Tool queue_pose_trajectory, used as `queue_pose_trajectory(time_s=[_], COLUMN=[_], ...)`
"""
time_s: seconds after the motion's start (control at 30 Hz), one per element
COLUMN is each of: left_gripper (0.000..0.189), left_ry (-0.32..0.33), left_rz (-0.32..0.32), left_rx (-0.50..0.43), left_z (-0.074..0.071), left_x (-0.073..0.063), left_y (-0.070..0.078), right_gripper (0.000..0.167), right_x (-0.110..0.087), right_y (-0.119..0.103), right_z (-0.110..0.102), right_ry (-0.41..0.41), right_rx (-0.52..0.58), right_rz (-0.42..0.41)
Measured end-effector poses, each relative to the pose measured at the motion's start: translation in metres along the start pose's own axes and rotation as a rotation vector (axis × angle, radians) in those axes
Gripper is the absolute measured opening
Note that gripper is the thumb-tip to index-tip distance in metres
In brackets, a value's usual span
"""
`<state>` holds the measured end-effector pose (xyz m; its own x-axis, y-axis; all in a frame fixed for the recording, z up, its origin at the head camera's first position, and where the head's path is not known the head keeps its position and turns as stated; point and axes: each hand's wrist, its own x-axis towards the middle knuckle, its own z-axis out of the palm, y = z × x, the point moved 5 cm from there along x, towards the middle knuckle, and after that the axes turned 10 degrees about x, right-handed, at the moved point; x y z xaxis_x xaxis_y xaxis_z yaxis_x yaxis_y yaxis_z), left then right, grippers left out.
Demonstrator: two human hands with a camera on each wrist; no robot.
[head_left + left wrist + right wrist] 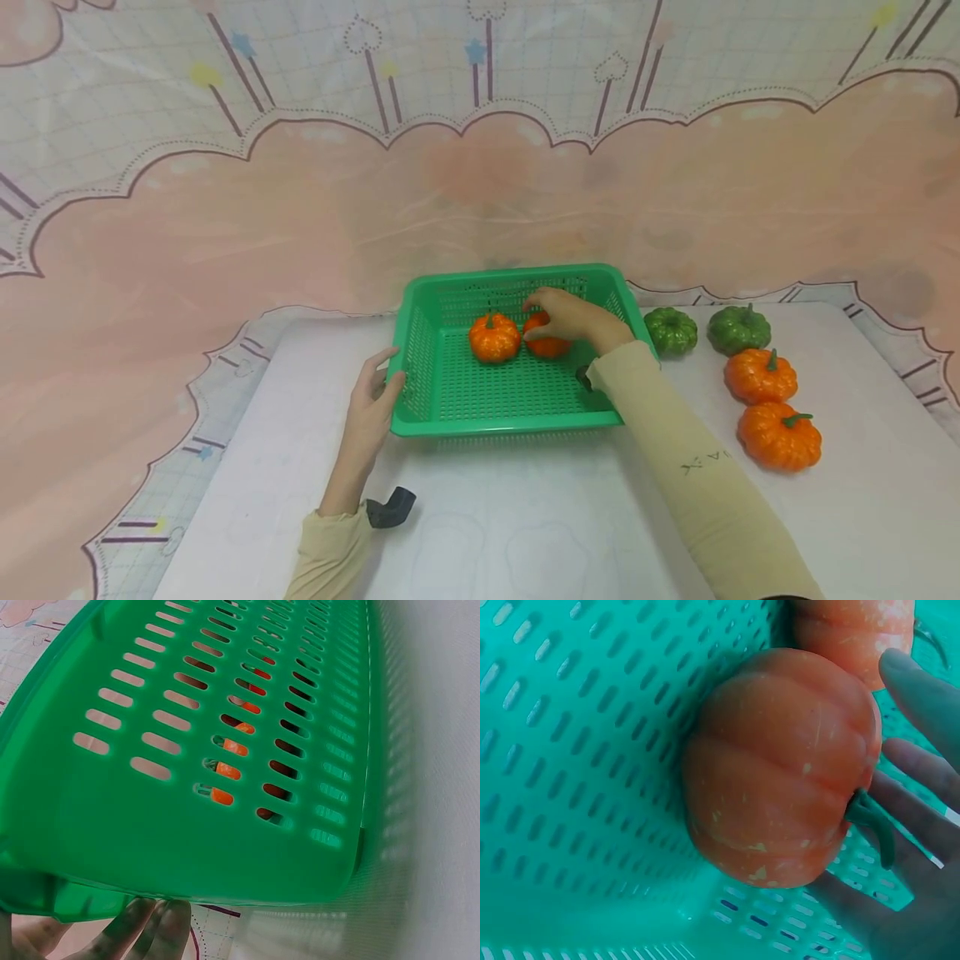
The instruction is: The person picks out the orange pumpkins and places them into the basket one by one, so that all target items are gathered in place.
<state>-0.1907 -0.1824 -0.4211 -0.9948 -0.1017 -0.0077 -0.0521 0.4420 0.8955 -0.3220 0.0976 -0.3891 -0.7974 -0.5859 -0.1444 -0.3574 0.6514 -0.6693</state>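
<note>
A green plastic basket [502, 423] with slotted walls stands on the white table. Inside it sit two orange pumpkins: one pumpkin [493, 339] near the middle, the other pumpkin [549, 346] to its right, partly covered by my right hand [573, 318]. That hand's fingers are spread around the right pumpkin [780, 772]. In the right wrist view the thumb [915, 682] stands apart from it, and the green stem points toward the palm. My left hand [369, 398] is at the basket's left end, its fairly straight fingertips [172, 922] touching the edge from outside.
Right of the basket lie two green pumpkins, one [670, 332] close to its wall and one [738, 330] farther right. Two more orange pumpkins [761, 376] [780, 437] lie in front of them. A patterned cloth [480, 200] hangs behind the table.
</note>
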Motion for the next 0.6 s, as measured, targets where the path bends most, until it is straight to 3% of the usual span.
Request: queue_pose_trajectory(time_s=[0.6], left_gripper=[0.045], left_ry=[0.008], left_rz=[0.002], left_rx=[0.0], left_z=[-0.001], left_x=[0.0], left_y=[0.0], right_gripper=[0.053], right_x=[-0.011], right_y=[-0.027], right_z=[-0.008], right_ry=[0.032], right_rx=[-0.117], right_rz=[-0.075])
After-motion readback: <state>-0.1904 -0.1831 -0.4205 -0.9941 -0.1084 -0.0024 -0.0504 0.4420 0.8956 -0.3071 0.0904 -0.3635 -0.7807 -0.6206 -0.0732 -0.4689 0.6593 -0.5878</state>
